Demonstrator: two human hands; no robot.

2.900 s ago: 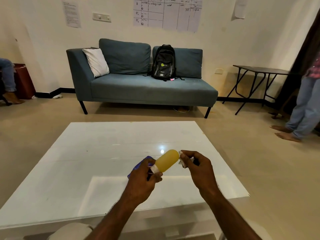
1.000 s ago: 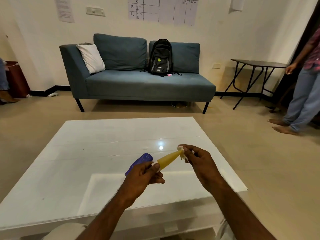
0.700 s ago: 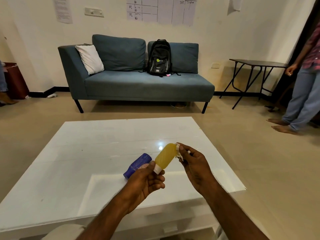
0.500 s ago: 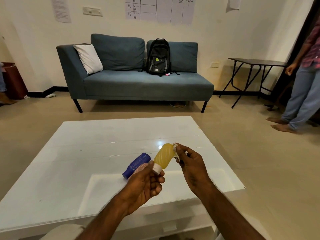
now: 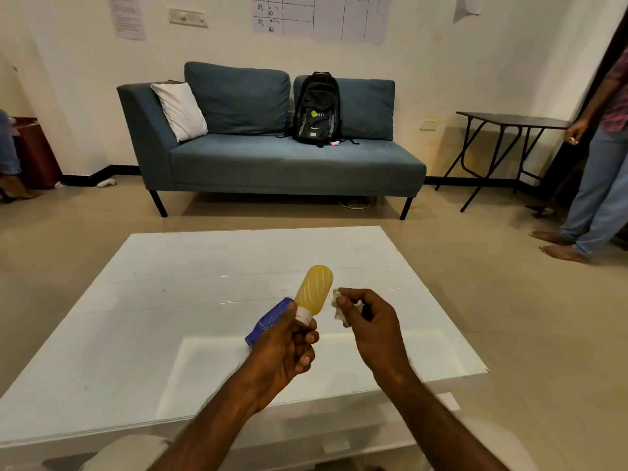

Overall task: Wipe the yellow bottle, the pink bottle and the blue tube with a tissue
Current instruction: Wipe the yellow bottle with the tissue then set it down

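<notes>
Half a second ago the tissue was pressed against the top of the yellow bottle; now the right hand (image 5: 373, 321) has drawn back and down, and a small gap shows between the two. The right hand's thumb and fingers pinch the crumpled white tissue (image 5: 338, 305), which sits just beside the bottle's lower half without touching it. The yellow bottle (image 5: 313, 289) stands more upright than before, tilted slightly to the right with its rounded base up and its white cap down. The left hand (image 5: 285, 348) grips it at the cap end, fingers curled round, above the white table (image 5: 170, 300).

The blue tube (image 5: 268, 322) lies on the table where it lay earlier, just behind the left hand, which hides its near end.

Beyond the table a blue-grey sofa (image 5: 272, 158) stands against the wall, with a white pillow (image 5: 180, 110) at its left end and a black backpack (image 5: 317, 108) leaning on the back cushions. Sheets of paper (image 5: 319, 15) hang on the wall above. A dark folding table (image 5: 509, 117) stands to the right, and a barefoot person in jeans (image 5: 601, 185) stands beside it at the frame's edge.
</notes>
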